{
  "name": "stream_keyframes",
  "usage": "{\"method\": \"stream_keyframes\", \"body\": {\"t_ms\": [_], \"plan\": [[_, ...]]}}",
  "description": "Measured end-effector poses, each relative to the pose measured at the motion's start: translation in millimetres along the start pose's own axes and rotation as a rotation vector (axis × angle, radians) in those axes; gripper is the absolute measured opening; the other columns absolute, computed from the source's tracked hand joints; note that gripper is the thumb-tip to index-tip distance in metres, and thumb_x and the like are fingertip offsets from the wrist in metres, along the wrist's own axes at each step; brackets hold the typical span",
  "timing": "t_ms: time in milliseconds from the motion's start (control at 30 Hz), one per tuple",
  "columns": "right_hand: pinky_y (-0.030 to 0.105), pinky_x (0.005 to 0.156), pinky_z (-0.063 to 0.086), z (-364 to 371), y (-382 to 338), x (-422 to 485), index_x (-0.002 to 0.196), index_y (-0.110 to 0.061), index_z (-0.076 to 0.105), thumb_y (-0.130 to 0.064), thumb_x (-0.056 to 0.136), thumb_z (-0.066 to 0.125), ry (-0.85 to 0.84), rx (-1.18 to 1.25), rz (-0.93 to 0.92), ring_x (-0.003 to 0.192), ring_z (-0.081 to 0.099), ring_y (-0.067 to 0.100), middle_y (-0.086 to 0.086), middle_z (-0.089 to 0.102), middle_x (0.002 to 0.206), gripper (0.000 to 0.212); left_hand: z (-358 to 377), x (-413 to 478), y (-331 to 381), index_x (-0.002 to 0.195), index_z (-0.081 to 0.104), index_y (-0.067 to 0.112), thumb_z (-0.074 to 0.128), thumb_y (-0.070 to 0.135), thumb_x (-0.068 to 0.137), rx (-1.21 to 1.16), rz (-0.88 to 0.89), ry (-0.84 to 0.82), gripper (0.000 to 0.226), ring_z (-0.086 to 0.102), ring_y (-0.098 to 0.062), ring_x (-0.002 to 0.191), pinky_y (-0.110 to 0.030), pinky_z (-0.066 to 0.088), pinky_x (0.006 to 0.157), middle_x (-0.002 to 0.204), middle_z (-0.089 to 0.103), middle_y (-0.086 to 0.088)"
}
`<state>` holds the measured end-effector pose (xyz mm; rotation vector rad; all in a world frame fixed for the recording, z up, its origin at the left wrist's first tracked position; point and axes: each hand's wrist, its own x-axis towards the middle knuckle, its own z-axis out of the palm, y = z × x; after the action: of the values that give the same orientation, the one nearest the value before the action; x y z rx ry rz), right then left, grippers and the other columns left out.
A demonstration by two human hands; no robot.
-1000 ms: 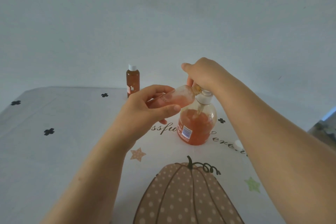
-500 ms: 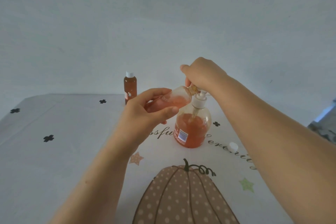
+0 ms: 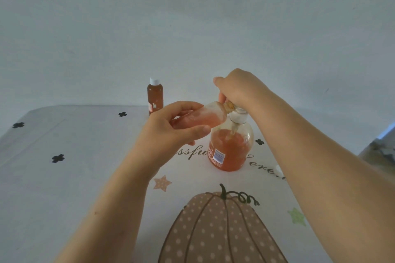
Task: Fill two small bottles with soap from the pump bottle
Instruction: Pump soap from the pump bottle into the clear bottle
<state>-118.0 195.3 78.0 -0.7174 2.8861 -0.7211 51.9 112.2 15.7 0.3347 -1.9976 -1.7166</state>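
your right hand (image 3: 239,89) has driven the top of the pump bottle (image 3: 240,118) back down since half a second ago, fingers curled over it, while your left hand (image 3: 171,130) grips the open small bottle (image 3: 205,116) tilted, its mouth tucked under your right hand where the soap (image 3: 229,151) comes out. if that mouth slips aside on a stroke, soap will likely run onto the desk (image 3: 64,177). the capped bottle (image 3: 155,96) looks full and stands at the back, well apart from both hands.

Home, by the pumpkin-print tablecloth (image 3: 64,188)
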Motion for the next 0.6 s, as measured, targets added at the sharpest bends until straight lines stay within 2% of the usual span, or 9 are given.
{"method": "stream_keyframes", "body": {"t_ms": [100,233,367,467,600], "plan": [[0.035,0.081,0.052,-1.7,-0.4,-0.6,0.093,-0.009,0.075,-0.032,0.097,0.040,0.006,-0.010,-0.005,0.084,0.071,0.027,0.005,0.076,0.086,0.042,0.6,-0.3,0.1,0.100,0.072,0.033,0.085,0.014,0.072,-0.008,0.003,0.009,0.037,0.069,-0.012,0.063,-0.024,0.057,0.067,0.091,0.075,0.009],[0.032,0.069,0.046,-10.8,-6.0,-2.1,0.096,-0.006,0.075,-0.030,0.096,0.043,0.023,-0.021,-0.016,0.065,0.060,0.025,0.004,0.074,0.080,0.040,3.3,-1.4,1.3,0.103,0.072,0.034,0.085,0.019,0.071,-0.018,0.022,0.029,0.038,0.069,-0.013,0.063,-0.029,0.059,0.070,0.093,0.074,0.010],[0.030,0.065,0.042,-16.2,-7.1,-3.4,0.098,-0.007,0.075,-0.029,0.095,0.043,0.028,-0.058,-0.039,0.066,0.057,0.024,0.003,0.071,0.080,0.039,6.1,-2.8,2.0,0.104,0.071,0.034,0.085,0.022,0.070,-0.036,0.025,0.035,0.038,0.069,-0.013,0.063,-0.028,0.058,0.070,0.094,0.075,0.009],[0.030,0.065,0.044,-14.9,-7.6,-3.5,0.093,-0.008,0.075,-0.028,0.096,0.043,0.015,-0.056,-0.029,0.062,0.059,0.024,0.002,0.071,0.076,0.038,4.9,-3.1,2.0,0.103,0.071,0.036,0.085,0.022,0.070,-0.029,0.021,0.035,0.037,0.070,-0.013,0.063,-0.028,0.060,0.071,0.094,0.075,0.009],[0.033,0.073,0.051,-11.7,-7.2,-2.4,0.084,-0.009,0.075,-0.029,0.095,0.043,-0.023,-0.022,-0.018,0.059,0.061,0.027,0.005,0.075,0.076,0.040,3.6,-2.6,1.8,0.103,0.071,0.036,0.085,0.022,0.070,0.004,0.025,0.035,0.039,0.069,-0.011,0.063,-0.027,0.058,0.069,0.095,0.074,0.008]]}}
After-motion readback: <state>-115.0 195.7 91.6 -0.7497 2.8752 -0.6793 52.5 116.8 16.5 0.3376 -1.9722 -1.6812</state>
